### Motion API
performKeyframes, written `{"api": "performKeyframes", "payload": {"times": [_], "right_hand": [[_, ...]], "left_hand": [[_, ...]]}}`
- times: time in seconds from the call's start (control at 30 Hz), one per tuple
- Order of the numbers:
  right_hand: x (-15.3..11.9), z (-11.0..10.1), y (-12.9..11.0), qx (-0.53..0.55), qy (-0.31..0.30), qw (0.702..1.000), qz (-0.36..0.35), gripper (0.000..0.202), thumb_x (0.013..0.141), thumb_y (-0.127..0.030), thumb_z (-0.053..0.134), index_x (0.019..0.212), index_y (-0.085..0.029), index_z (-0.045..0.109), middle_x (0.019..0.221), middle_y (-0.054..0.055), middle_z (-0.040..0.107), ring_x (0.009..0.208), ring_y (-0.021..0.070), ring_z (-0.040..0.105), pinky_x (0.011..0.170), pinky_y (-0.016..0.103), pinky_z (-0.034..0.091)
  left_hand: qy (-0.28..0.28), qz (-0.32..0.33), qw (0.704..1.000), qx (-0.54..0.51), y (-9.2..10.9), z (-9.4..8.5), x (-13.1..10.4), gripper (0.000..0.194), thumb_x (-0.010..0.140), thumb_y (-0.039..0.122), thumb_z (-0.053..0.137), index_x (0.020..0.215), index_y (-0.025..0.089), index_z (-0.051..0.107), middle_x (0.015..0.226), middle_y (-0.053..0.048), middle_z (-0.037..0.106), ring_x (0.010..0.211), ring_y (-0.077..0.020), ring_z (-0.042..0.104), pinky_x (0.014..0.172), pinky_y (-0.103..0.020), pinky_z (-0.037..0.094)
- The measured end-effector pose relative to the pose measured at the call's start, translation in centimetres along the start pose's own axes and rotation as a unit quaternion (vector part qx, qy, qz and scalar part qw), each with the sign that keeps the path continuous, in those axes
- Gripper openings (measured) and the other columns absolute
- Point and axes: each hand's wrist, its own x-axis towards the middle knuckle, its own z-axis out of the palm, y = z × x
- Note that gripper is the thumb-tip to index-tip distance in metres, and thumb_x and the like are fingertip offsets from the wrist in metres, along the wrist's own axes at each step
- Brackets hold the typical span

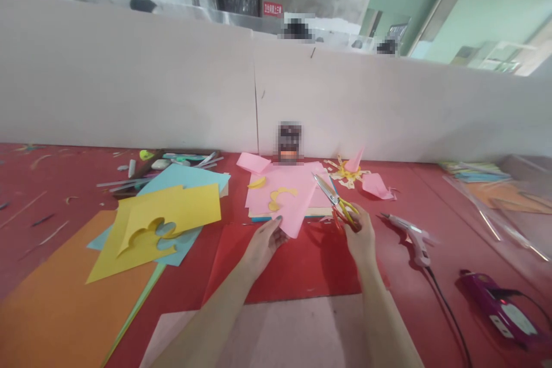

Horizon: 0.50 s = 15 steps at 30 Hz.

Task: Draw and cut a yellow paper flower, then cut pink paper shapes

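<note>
My left hand (266, 241) pinches the lower edge of a pink paper sheet (297, 210), which lies tilted over a stack of pink sheets (259, 195). In my right hand (361, 233) are yellow-handled scissors (334, 195), their blades pointing up and left over the right side of the stack. A curved yellow paper cutout (280, 198) and a small yellow piece (257, 183) rest on the pink paper. Below the hands lies a red sheet (302, 270). Red-handled scissors (340, 218) appear to be beside my right hand, partly hidden.
Yellow (190, 207), blue (185, 175) and orange sheets (77, 276) overlap at left, before a tray of sticks. At right are a glue gun (414, 236) with its cord and a purple power strip (500, 307). A white partition (172, 86) stands behind.
</note>
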Motion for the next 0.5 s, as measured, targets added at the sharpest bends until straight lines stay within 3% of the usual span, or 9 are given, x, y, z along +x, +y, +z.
{"api": "performKeyframes", "payload": {"times": [0.1,0.23,0.37,0.5], "right_hand": [[-0.1,0.6,-0.1,0.064,0.021,0.997,0.031,0.047,0.061,-0.021,0.055,0.108,-0.020,0.053,0.109,0.008,0.058,0.103,0.0222,0.055,0.087,0.039,0.042],[-0.7,2.0,-1.2,0.134,0.057,0.985,0.096,0.057,0.057,-0.024,0.066,0.112,-0.020,0.051,0.086,0.001,0.057,0.075,0.0170,0.057,0.070,0.033,0.047],[-1.9,4.0,-3.9,0.215,0.033,0.972,0.083,0.058,0.058,-0.027,0.072,0.112,-0.023,0.050,0.073,-0.005,0.050,0.062,0.0108,0.052,0.058,0.023,0.046],[-3.2,6.7,-6.2,0.291,-0.058,0.940,0.170,0.051,0.065,-0.044,0.068,0.106,-0.019,0.051,0.054,-0.009,0.044,0.036,0.0058,0.038,0.032,0.018,0.033]], "left_hand": [[0.014,0.006,1.000,-0.017,0.0,-0.1,0.1,0.022,0.063,0.031,0.073,0.071,0.012,0.064,0.061,-0.002,0.063,0.055,-0.0102,0.056,0.057,-0.022,0.044],[0.012,0.011,1.000,-0.011,0.0,0.0,0.1,0.024,0.060,0.032,0.075,0.066,0.012,0.063,0.058,-0.002,0.062,0.054,-0.0102,0.056,0.056,-0.021,0.045],[0.021,0.027,0.999,-0.003,0.2,0.2,-0.1,0.025,0.061,0.034,0.074,0.064,0.012,0.062,0.055,-0.002,0.061,0.053,-0.0104,0.056,0.055,-0.021,0.044],[0.056,0.061,0.996,-0.009,0.8,0.1,-0.1,0.027,0.057,0.035,0.075,0.062,0.014,0.059,0.053,0.001,0.059,0.053,-0.0105,0.057,0.052,-0.020,0.043]]}}
